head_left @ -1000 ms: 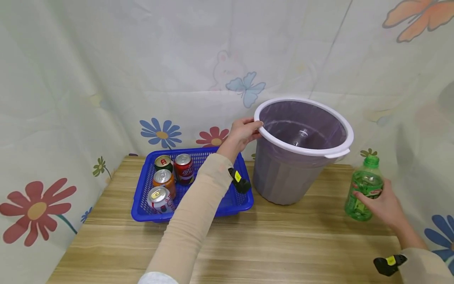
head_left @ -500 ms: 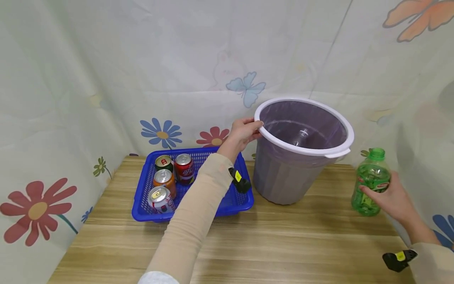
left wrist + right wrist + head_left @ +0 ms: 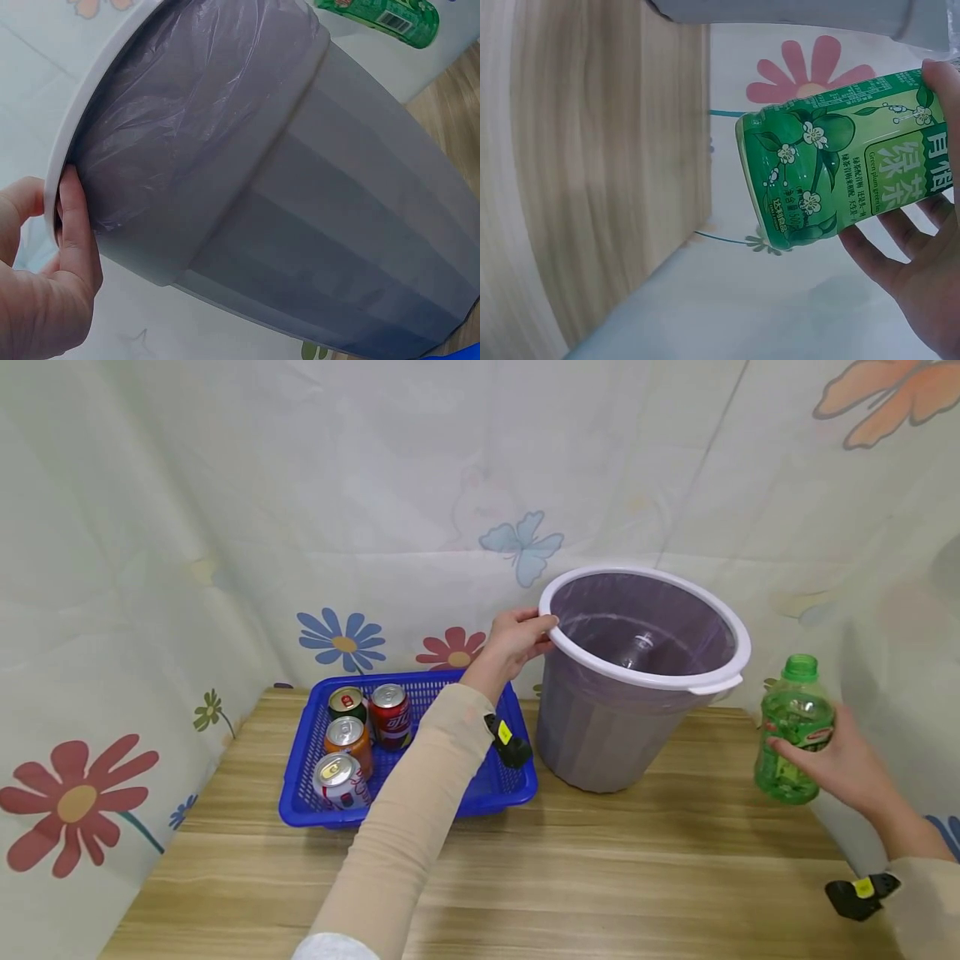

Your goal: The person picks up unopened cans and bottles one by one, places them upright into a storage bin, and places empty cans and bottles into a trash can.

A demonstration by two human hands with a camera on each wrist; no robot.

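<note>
My left hand [image 3: 517, 639] grips the white rim of a grey trash can [image 3: 600, 735] at its left side. In the left wrist view, the fingers curl under the rim, and a thin purple-grey trash bag [image 3: 180, 105] lines the can and folds over outside. On the right, my right hand [image 3: 855, 764] holds a green tea bottle [image 3: 795, 743] round its middle, upright and capless at the neck. The right wrist view shows the bottle's flowered label [image 3: 840, 157] and its base raised off the wooden table. A clear shiny item [image 3: 637, 647] shows inside the can.
Left of the can, a blue plastic basket [image 3: 450, 814] holds several drink cans, among them an orange one [image 3: 348, 743] and a red one [image 3: 391, 718]. The wooden table [image 3: 600, 877] ends at a flowered cloth [image 3: 375, 510] behind and at both sides.
My right hand has carried the bottle up and to the right, a bit farther from the trash can. The left hand keeps its hold on the rim.
</note>
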